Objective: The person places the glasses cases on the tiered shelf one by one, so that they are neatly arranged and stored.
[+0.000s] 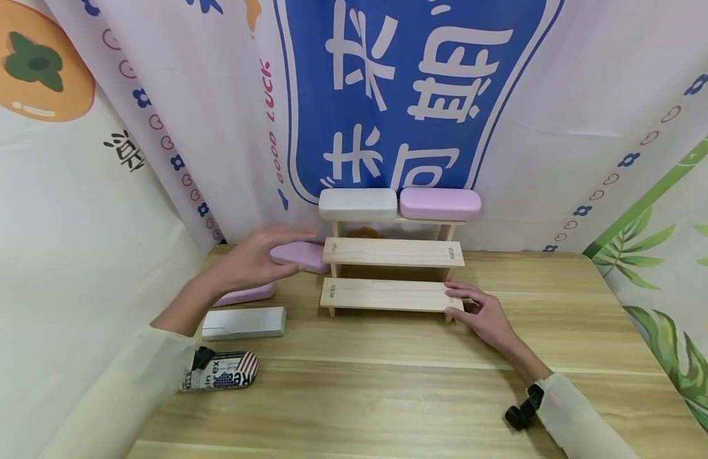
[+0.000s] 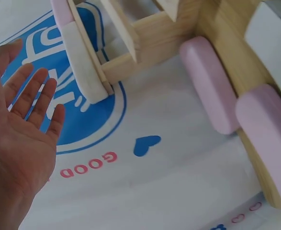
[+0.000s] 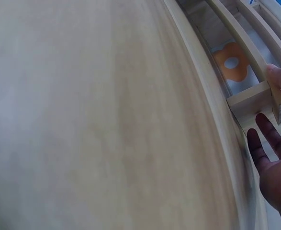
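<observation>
A three-tier wooden display rack stands at the back of the table. On its top tier lie a white case and a pink case, end to end. My right hand grips the right end of the lowest tier; in the right wrist view its thumb lies against the board edge and the fingers spread by the end support. My left hand hovers left of the rack, fingers extended and holding nothing. Beyond it a pink case lies near the rack's left side.
Another pink case sits at the table's left, partly behind the left forearm. In front of it are a white box and a newspaper-print case, the latter partly covered by the sleeve. A printed curtain hangs behind the table.
</observation>
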### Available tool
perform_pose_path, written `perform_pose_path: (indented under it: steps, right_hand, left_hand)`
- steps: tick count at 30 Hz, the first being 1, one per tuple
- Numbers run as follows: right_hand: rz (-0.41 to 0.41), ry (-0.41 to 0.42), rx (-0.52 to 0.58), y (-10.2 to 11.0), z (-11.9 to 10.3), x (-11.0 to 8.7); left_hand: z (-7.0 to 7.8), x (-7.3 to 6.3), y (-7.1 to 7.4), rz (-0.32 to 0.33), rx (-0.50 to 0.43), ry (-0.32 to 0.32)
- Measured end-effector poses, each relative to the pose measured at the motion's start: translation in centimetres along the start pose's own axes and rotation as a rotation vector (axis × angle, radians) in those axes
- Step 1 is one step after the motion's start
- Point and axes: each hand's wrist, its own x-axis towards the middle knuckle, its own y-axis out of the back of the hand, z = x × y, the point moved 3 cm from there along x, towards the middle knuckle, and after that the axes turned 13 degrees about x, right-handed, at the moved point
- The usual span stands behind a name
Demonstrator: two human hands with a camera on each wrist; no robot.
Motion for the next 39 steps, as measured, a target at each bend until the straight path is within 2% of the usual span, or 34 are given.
perform_pose_path:
  steps: [3, 5, 12, 17, 24, 28, 35, 39]
  right_hand:
    - [0.004, -0.007, 0.005, 0.0, 0.0, 0.0]
    - [0.008, -0.011, 0.0, 0.0, 0.0, 0.0]
    - [0.017, -0.016, -0.016, 0.0, 0.0, 0.1]
    - [0.017, -0.012, -0.013, 0.0, 0.0, 0.0]
    - [0.02, -0.015, -0.012, 0.2, -0.1, 0.0]
    - [0.018, -0.017, -0.007, 0.3, -0.1, 0.0]
    - [0.005, -0.011, -0.02, 0.1, 0.0, 0.0]
    - [0.007, -0.013, -0.02, 0.1, 0.0, 0.1]
  left_hand:
    - [-0.2, -0.9, -0.1, -0.029, 0.032, 0.061]
    - [-0.4, -1.3, -0.1, -0.034, 0.036, 0.077]
    - [-1.0, -2.8, 0.0, -0.041, 0.028, 0.057]
    - [-1.7, -4.2, -0.3, -0.059, 0.032, 0.086]
    - [-2.4, -6.2, -0.7, -0.025, 0.046, 0.064]
    - [-2.6, -7.5, -1.1, -0.029, 0.075, 0.057]
    - [-3.0, -10.3, -1.3, -0.069, 0.095, 0.111]
    - [-3.2, -11.6, -1.2, -0.074, 0.107, 0.118]
